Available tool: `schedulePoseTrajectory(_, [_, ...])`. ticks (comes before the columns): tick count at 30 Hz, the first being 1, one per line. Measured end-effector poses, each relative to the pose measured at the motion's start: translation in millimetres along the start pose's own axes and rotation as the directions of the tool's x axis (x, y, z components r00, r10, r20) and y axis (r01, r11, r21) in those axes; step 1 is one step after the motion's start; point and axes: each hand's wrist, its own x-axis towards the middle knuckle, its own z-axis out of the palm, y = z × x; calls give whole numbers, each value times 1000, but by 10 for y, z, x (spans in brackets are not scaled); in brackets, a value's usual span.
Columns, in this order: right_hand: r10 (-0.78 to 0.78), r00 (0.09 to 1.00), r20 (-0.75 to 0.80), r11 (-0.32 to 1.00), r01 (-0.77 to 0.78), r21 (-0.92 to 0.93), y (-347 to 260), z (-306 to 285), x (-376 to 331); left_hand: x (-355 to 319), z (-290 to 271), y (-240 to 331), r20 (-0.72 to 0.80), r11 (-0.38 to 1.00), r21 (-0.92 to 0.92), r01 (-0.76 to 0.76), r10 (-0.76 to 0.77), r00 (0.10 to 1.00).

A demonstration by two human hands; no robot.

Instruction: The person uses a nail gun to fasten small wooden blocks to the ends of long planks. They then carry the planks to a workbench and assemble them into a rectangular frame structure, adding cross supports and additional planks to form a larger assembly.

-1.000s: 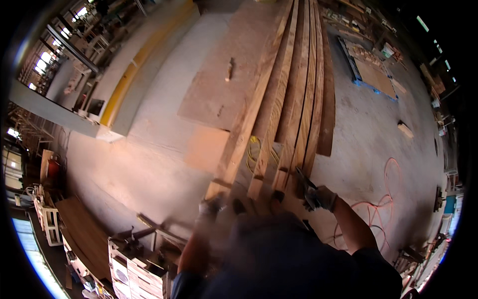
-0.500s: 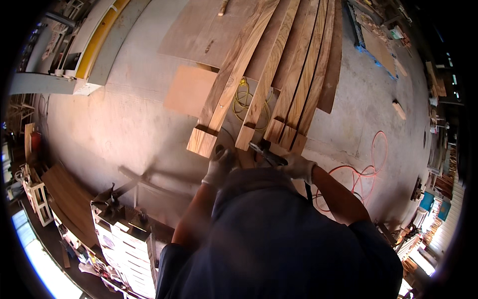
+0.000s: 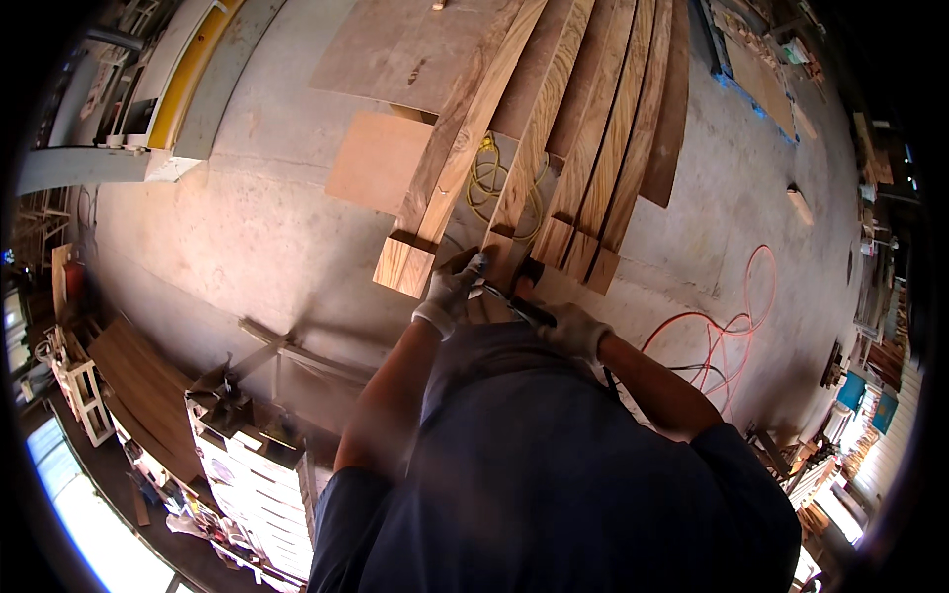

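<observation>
My gloved right hand (image 3: 573, 331) is closed round the dark handle of a slim hand tool (image 3: 534, 312), whose kind I cannot make out. The tool's pale tip points left, towards my gloved left hand (image 3: 451, 295). My left hand's fingers are bent together beside the near end of the middle wooden board (image 3: 524, 188); what they grip, if anything, is hidden. Left of it lies a wider board (image 3: 460, 173) with a squared end block. To the right, several long boards (image 3: 603, 148) run side by side, with similar stepped ends.
A yellow cord (image 3: 476, 188) is coiled under the boards, beside a thin brown panel (image 3: 376, 158). An orange hose (image 3: 727, 326) loops over the concrete floor at right. Behind my left arm stand a wooden crosspiece (image 3: 297, 346) and a white drawer unit (image 3: 247, 484).
My left hand has moved up and right to the end of the middle board. My right hand and the tool have shifted slightly left and down, and the tool tip now meets my left hand.
</observation>
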Motion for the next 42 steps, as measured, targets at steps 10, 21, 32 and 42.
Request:
schedulePoseTrajectory(10, [-174, 931, -320, 823, -40, -566, 254, 351, 101, -14, 25, 58, 23, 1000, -9, -3, 3, 1000])
schedulePoseTrajectory(21, [57, 991, -117, 978, -79, -191, 155, 162, 113, -45, 30, 74, -25, 1000, 8, 25, -25, 999])
schedulePoseTrajectory(32, [248, 934, 257, 942, -294, 162, 74, -79, 210, -23, 9, 53, 4, 1000, 7, 3, -3, 1000])
schedulePoseTrajectory(42, [183, 878, 443, 928, -303, 216, 83, -176, 216, 1, 4, 101, 84, 1000, 9, -13, 12, 996])
